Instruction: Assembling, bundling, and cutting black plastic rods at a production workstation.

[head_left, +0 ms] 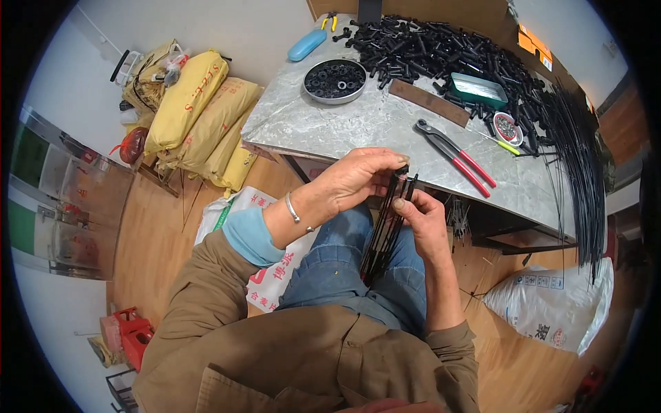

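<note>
Over my lap I hold a bundle of thin black rods [381, 246] that looks like a folded umbrella frame; it slants down between my thighs. My left hand [348, 180], a silver bangle on its wrist, closes round the upper end, with thumb and fingers at a small black end piece [403, 169]. A little lower and to the right, my right hand [425, 221] pinches the rods with its thumb across them. Its fingertips are partly hidden behind the rods.
On the grey marbled table [275, 117] lie black tubular parts [427, 48], a round tin [335, 101] of black rings, red-handled pliers [458, 160], a brown bar [429, 101] and a green tray [475, 89]. Long black rods [582, 179] overhang its right edge. Yellow sacks [186, 103] stand left.
</note>
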